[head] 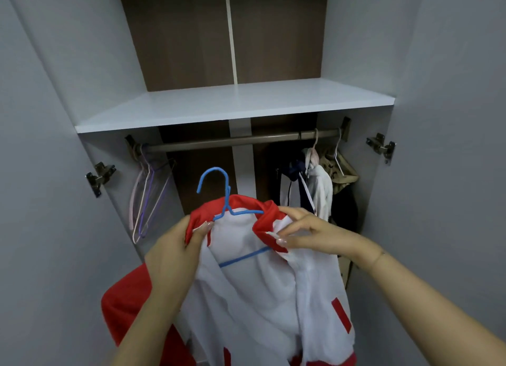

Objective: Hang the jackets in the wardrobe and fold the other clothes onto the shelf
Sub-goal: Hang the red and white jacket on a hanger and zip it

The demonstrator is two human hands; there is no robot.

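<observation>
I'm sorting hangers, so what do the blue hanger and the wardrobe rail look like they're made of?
Blue hanger: thin wire, probably metal under a matte blue coating; its twisted neck suggests it. Wardrobe rail: probably metal tube with a brownish satin finish and a soft sheen.

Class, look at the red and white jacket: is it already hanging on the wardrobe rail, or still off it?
Off it. The blue hanger inside the jacket has its hook free below the rail; both hands, left and right, grip the collar.

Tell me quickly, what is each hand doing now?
Left hand: grips the red and white jacket at its left shoulder.
Right hand: pinches the jacket's red collar, beside the blue hanger.
</observation>
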